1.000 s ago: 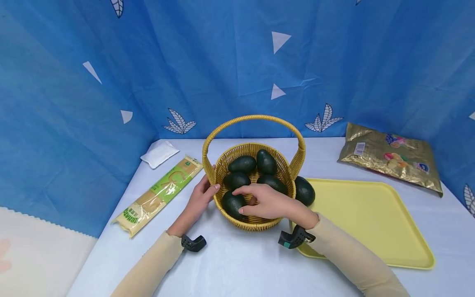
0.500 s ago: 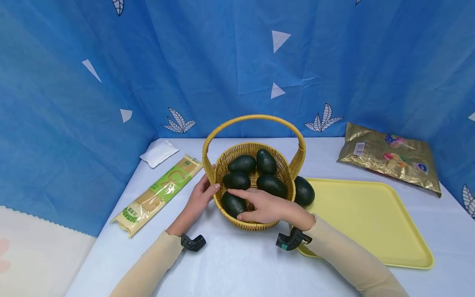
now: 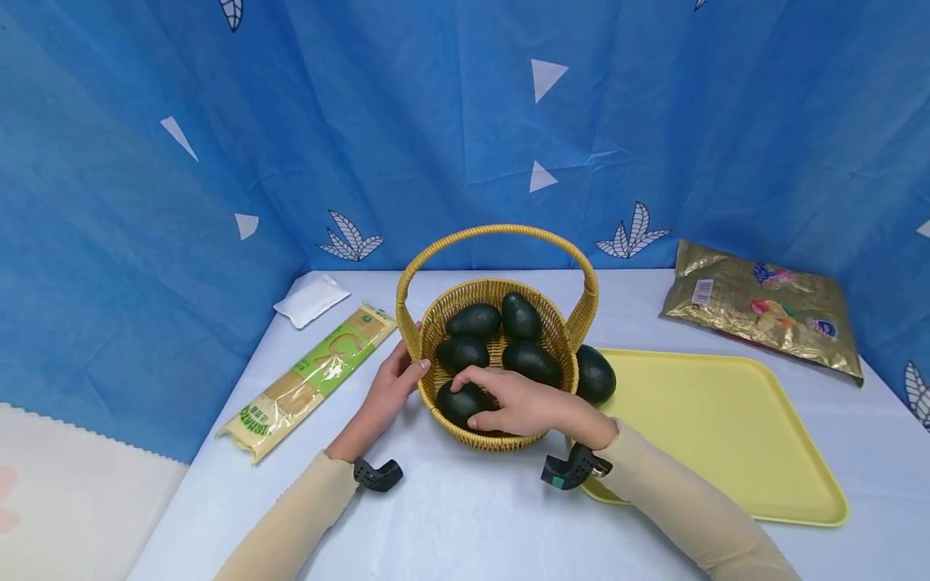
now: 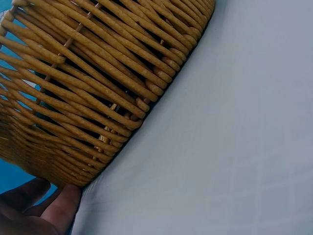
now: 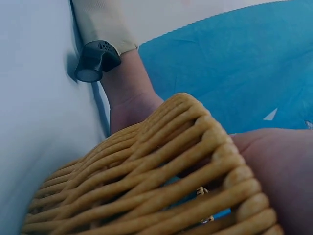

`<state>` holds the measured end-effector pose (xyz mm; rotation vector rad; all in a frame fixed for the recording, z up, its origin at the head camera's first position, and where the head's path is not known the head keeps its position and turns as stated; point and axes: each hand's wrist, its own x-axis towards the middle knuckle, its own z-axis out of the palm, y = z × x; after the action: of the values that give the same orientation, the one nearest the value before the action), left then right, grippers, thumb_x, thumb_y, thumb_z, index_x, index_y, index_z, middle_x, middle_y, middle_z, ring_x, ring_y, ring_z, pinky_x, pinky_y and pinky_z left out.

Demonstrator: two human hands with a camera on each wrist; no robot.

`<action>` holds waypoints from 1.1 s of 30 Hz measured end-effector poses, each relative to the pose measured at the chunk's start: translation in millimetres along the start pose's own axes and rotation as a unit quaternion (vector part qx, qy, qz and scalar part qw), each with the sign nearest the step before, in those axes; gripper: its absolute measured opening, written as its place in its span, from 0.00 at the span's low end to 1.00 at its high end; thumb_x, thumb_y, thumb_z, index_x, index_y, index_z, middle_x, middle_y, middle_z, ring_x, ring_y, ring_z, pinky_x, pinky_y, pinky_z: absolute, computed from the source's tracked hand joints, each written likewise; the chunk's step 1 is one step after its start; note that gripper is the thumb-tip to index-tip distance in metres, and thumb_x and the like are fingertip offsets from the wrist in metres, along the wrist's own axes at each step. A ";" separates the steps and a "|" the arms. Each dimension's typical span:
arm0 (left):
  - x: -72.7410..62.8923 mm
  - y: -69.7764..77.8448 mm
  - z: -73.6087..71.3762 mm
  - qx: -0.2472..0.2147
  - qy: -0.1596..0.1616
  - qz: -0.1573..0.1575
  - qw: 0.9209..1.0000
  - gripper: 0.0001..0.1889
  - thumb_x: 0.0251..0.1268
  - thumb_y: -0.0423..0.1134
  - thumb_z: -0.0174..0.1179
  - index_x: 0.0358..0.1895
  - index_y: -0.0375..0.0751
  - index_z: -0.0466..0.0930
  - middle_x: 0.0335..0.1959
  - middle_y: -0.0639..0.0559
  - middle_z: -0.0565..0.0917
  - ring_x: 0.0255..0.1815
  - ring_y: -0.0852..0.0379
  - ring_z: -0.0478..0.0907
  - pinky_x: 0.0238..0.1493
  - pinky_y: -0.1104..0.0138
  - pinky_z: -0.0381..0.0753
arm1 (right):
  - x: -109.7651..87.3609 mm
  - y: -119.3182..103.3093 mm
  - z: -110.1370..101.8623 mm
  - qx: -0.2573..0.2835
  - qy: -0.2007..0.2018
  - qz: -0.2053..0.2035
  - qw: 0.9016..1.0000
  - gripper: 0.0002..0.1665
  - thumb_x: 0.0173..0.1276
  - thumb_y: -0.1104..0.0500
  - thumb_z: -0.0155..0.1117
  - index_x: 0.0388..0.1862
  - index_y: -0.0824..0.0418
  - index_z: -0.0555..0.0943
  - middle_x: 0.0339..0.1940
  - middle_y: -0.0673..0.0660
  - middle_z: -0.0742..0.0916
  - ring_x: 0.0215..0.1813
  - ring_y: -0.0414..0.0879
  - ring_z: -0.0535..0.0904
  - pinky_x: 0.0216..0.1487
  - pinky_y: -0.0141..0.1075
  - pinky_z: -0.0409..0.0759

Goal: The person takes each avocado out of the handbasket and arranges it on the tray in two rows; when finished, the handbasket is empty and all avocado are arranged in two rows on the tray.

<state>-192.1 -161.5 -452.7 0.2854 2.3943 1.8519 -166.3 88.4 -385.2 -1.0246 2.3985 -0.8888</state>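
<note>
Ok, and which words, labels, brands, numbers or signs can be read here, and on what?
Long packet: green letters, apparently ending "MATO", the start unclear; other print too small.
Gold bag: barcode, digits too small; blue logo too blurred.
Basket, avocados: no text seen.

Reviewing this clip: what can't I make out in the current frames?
Right end of the nearest avocado, head view: covered by the right hand.
Left side of the outside avocado, head view: hidden by the basket.
Right hand's fingers, right wrist view: mostly behind the basket wall.
Rest of the left hand, left wrist view: cut off bottom left.
Fine print on gold bag, head view: too small.
</note>
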 end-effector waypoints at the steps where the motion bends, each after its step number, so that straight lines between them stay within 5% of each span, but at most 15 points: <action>1: -0.2 0.4 0.0 0.002 0.000 -0.001 1.000 0.34 0.78 0.44 0.53 0.83 0.60 0.52 0.77 0.41 0.68 0.73 0.41 0.71 0.63 0.50 0.83 | 0.0 0.0 0.0 -0.002 0.001 0.000 1.000 0.24 0.73 0.55 0.64 0.66 0.50 0.71 0.64 0.54 0.82 0.57 0.46 0.77 0.58 0.41 0.78; 10: -2.4 3.5 0.8 0.005 -0.002 -0.003 1.000 0.35 0.79 0.44 0.53 0.83 0.59 0.51 0.77 0.40 0.67 0.74 0.40 0.70 0.65 0.49 0.81 | 0.3 -0.1 -0.6 -0.032 -0.002 -0.004 0.999 0.36 0.72 0.56 0.63 0.78 0.51 0.68 0.72 0.56 0.78 0.69 0.52 0.74 0.67 0.51 0.77; 33: -1.7 2.2 -0.4 -0.002 -0.005 -0.002 1.000 0.35 0.78 0.45 0.53 0.83 0.59 0.51 0.78 0.40 0.67 0.75 0.41 0.69 0.64 0.49 0.82 | -0.6 0.3 -1.0 -0.026 -0.003 -0.007 1.000 0.33 0.70 0.57 0.66 0.74 0.49 0.71 0.69 0.55 0.80 0.66 0.49 0.77 0.64 0.47 0.79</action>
<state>-190.3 -161.7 -450.5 0.2901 2.3826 1.8485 -166.6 89.4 -384.7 -1.0630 2.4237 -0.8312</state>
